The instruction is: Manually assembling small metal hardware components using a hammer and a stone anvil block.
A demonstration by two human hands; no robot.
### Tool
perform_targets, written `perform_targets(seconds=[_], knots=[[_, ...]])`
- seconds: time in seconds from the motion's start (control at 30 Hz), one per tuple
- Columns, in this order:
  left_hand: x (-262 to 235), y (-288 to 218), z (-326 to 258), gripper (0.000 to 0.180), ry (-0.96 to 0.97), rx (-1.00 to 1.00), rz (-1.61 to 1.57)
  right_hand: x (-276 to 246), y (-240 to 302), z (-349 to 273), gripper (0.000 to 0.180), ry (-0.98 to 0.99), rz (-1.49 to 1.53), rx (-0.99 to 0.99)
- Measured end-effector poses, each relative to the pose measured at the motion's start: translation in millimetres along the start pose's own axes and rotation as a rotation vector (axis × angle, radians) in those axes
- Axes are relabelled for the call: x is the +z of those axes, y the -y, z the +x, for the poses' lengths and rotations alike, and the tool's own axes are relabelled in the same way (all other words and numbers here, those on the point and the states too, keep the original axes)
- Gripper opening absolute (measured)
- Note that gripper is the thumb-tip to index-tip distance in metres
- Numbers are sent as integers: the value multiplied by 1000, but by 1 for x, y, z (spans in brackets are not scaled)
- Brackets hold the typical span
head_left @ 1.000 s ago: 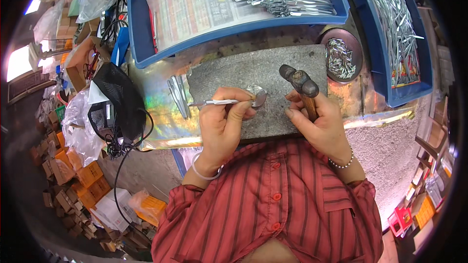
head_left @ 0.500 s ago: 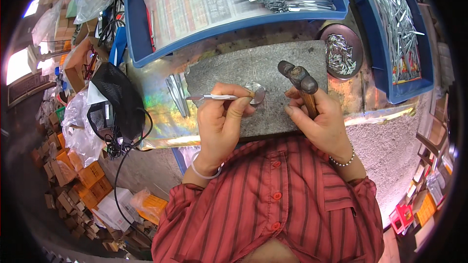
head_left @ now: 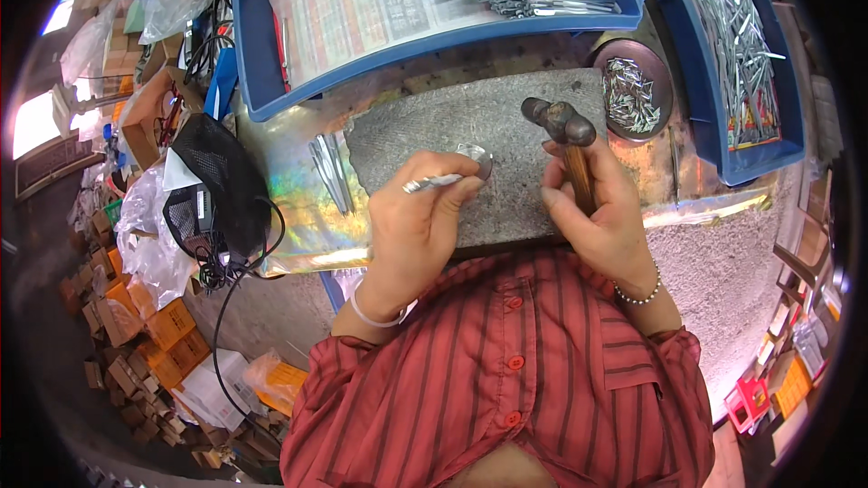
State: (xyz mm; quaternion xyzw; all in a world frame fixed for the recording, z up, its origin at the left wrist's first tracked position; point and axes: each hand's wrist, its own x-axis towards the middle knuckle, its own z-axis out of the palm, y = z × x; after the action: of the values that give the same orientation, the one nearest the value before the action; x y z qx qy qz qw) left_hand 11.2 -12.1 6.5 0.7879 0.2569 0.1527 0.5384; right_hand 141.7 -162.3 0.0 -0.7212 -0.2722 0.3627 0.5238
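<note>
My left hand (head_left: 418, 217) is closed in a pinch on a slim silver metal piece (head_left: 432, 183). Its far end is hidden by my fingertips, right beside a small round shiny metal disc (head_left: 481, 159) on the grey stone slab (head_left: 407, 131). In my right hand (head_left: 608, 217) is a hammer (head_left: 562, 123), its wooden handle gripped and its dark head raised over the right part of the slab. Left of the slab lie several similar slim metal pieces (head_left: 331, 172).
A blue tray (head_left: 434, 43) with paper and stacked metal pieces stands behind the slab. Another blue tray (head_left: 714, 158), heaped with metal pieces, is at the right. Between them and the slab sits a round dish (head_left: 667, 95) of small metal parts. A black mesh bag (head_left: 212, 172) and cable lie left.
The metal piece in my left hand has turned, its free end now shorter and nearer my hand. The hammer in my right hand has shifted slightly to the right.
</note>
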Motion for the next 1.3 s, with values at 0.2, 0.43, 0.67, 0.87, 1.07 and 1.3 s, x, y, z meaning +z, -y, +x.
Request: perform_targets(seconds=[0.2,0.43,0.67,0.87,1.07,1.3], knots=[[7,2,-3,23,-110,377,360,-6,15,-9,36,156,209,42],[1,11,-9,26,-31,384,311,13,70,18,34,172,-109,-697],[-4,15,-6,24,130,442,233,21,81,23,31,209,-441,-780],[-6,12,-2,22,84,507,442,14,79,22,27,173,-587,-795],[-5,2,-5,21,66,451,381,6,75,24,33,212,-569,-788],[-5,3,-1,18,116,485,392,2,75,25,26,340,-344,-761]])
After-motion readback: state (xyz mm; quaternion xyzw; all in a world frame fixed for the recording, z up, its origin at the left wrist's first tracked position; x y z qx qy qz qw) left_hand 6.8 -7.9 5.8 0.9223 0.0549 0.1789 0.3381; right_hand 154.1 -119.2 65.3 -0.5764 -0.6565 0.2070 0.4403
